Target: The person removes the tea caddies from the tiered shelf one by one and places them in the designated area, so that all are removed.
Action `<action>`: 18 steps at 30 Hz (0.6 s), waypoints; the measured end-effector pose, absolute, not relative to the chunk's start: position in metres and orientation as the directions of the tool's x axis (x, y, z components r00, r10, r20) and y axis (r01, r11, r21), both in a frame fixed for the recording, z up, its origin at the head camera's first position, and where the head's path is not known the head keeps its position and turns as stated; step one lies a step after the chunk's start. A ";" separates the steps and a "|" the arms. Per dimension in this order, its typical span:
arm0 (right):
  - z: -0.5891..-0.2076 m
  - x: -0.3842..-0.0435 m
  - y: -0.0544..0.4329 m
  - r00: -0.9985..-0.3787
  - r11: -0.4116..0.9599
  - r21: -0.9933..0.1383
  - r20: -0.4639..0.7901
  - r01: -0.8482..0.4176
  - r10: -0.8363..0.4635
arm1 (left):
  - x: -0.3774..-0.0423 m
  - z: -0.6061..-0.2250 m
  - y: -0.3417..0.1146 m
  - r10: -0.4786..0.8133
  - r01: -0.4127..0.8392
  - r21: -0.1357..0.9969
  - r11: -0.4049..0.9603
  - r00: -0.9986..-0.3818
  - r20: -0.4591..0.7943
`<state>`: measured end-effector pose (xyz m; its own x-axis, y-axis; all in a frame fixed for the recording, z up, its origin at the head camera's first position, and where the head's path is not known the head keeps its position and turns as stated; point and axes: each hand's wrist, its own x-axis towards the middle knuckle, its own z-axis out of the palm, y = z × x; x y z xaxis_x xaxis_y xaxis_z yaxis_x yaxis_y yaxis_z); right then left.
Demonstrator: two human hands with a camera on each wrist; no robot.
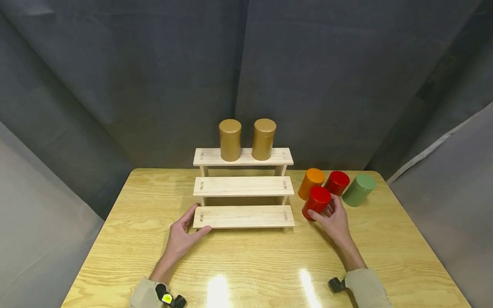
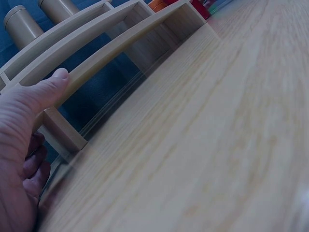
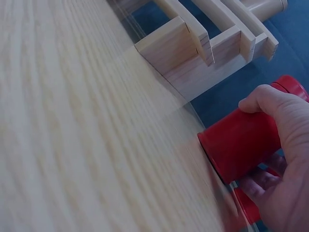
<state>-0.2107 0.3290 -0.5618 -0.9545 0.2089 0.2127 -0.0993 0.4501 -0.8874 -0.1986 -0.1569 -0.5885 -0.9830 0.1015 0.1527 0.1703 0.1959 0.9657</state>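
Note:
A three-step wooden display stand (image 1: 244, 217) stands on the table. My left hand (image 1: 182, 238) holds the left end of its lowest step; in the left wrist view the thumb (image 2: 54, 87) lies along the step's front edge and the other fingers curl at the end. To the right of the stand, my right hand (image 1: 336, 220) grips a red canister (image 1: 316, 201) between thumb and fingers. That canister (image 3: 241, 142) is upright, its base at or just above the tabletop. Behind it are an orange canister (image 1: 310, 184), a second red canister (image 1: 337, 182) and a green canister (image 1: 359, 191).
Two gold canisters (image 1: 230, 141) stand side by side on the top step. The middle step (image 1: 244, 186) is bare. Dark curtains (image 1: 173, 85) hang behind the table (image 1: 239, 261), with lighter cloth (image 1: 34, 222) at the sides.

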 end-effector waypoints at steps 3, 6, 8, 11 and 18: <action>-0.562 -0.211 0.330 -0.955 0.439 -0.893 0.211 -0.101 0.208 | -0.198 -0.589 -0.156 0.105 0.175 0.965 0.195 -0.982 0.157; -0.561 -0.211 0.330 -0.957 0.430 -0.897 0.206 -0.102 0.203 | -0.198 -0.590 -0.157 0.104 0.181 0.966 0.186 -0.981 0.164; -0.560 -0.210 0.329 -0.959 0.429 -0.898 0.201 -0.100 0.198 | -0.198 -0.590 -0.157 0.105 0.185 0.966 0.181 -0.980 0.168; -0.557 -0.210 0.330 -0.960 0.425 -0.900 0.200 -0.101 0.195 | -0.199 -0.590 -0.157 0.105 0.185 0.966 0.182 -0.980 0.168; -0.543 -0.210 0.332 -0.943 0.378 -0.912 0.254 -0.159 0.217 | -0.199 -0.590 -0.157 0.113 0.193 0.958 0.213 -0.979 0.172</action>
<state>-0.2101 0.3319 -0.5428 -0.9425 0.2169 0.2541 -0.1591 0.3775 -0.9122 -0.1990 -0.1566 -0.5900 -0.9786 0.1128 0.1721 0.1929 0.2126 0.9579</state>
